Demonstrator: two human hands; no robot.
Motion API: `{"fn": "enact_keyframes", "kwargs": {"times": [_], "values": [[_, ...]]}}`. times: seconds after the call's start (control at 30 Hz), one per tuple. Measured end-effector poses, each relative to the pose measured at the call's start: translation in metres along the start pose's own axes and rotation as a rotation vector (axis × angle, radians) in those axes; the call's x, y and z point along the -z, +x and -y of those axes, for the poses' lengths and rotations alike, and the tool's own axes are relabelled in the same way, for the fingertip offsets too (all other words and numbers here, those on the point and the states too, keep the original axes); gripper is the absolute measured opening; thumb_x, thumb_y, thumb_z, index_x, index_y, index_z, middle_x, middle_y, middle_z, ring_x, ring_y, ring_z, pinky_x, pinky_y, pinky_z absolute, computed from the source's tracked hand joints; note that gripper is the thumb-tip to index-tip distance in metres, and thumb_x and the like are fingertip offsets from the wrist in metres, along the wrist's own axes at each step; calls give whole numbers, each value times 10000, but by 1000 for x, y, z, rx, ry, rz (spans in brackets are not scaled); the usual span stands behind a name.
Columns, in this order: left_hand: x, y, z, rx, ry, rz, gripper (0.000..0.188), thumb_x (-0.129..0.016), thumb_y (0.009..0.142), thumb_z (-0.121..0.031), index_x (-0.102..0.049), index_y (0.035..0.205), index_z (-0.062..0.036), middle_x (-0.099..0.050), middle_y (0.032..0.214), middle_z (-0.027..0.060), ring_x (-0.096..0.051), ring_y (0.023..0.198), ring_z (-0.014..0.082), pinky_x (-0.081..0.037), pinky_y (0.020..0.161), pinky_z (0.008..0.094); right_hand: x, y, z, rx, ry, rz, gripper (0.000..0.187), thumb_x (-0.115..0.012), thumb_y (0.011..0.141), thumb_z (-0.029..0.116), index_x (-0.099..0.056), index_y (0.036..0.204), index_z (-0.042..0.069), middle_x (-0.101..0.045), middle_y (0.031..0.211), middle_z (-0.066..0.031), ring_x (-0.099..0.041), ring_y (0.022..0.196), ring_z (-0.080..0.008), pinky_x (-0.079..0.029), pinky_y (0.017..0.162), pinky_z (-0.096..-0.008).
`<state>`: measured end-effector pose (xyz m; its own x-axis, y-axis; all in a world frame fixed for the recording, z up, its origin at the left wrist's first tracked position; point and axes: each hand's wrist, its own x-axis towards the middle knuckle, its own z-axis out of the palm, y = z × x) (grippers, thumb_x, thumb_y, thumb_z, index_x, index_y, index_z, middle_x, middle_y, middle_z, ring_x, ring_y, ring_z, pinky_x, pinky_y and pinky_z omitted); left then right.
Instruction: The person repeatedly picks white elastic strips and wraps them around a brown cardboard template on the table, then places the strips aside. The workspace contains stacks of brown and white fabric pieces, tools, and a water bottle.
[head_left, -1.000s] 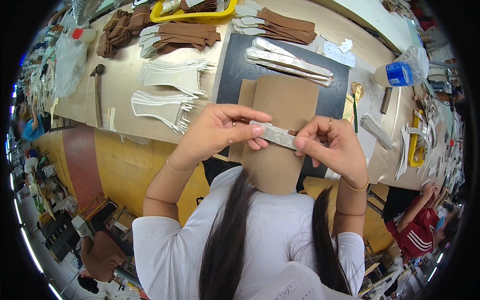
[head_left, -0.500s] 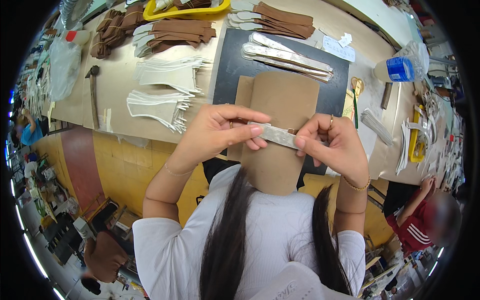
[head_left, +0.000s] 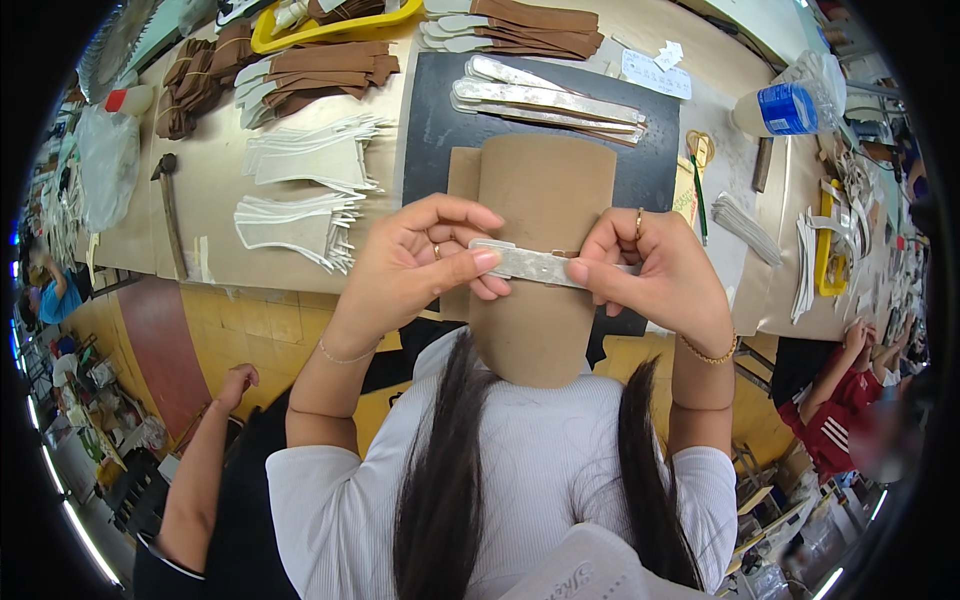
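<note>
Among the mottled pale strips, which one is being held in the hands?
The single strip pinched between the left hand and right hand; the similar strips lie piled on the black mat beyond.

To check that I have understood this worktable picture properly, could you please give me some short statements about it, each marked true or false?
1. The left hand and the right hand both hold one pale grey strip. True.
2. The hammer lies to the right of the black mat. False: the hammer lies to the left of the black mat.
3. Only the right hand wears a ring. False: each hand wears one.
4. In this view, the strip crosses in front of the tan curved panel. True.
5. The person's sleeves are red. False: the sleeves are white.
</note>
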<state>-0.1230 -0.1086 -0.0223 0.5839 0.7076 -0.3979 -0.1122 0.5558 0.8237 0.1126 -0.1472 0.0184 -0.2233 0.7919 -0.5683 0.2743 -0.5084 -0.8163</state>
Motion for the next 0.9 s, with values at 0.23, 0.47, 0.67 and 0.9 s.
{"fn": "enact_keyframes", "kwargs": {"times": [0.23, 0.47, 0.67, 0.9], "values": [[1, 2, 4, -26, -76, 2, 324, -598, 829, 66, -441, 1113, 46, -644, 819, 183, -679, 694, 236, -582, 599, 296, -1, 1, -8, 87, -144, -80, 272, -729, 791, 191, -550, 669, 27, -537, 551, 19, -457, 483, -24, -336, 440, -185], [3, 4, 8, -41, -111, 3, 410, -617, 811, 71, -389, 1149, 18, -643, 824, 194, -679, 688, 249, -578, 575, 302, 2, 1, -19, 123, -298, -154, 330, -771, 755, 203, -514, 623, 43, -491, 558, 55, -365, 511, -16, -281, 456, -199], [29, 1, 0, -32, -121, 10, 465, -621, 796, 86, -366, 1174, -5, -634, 814, 203, -671, 654, 264, -569, 546, 310, 22, -11, -19, 174, -105, -31, 246, -792, 730, 180, -600, 703, 28, -547, 608, 43, -440, 561, -23, -341, 501, -188], [49, 3, 12, -43, -87, 51, 462, -625, 810, 67, -360, 1183, 3, -643, 828, 201, -679, 687, 266, -584, 576, 325, 29, -15, -30, 158, 45, 9, 191, -753, 769, 138, -608, 753, 15, -588, 677, 22, -484, 594, -35, -384, 548, -191]]}}
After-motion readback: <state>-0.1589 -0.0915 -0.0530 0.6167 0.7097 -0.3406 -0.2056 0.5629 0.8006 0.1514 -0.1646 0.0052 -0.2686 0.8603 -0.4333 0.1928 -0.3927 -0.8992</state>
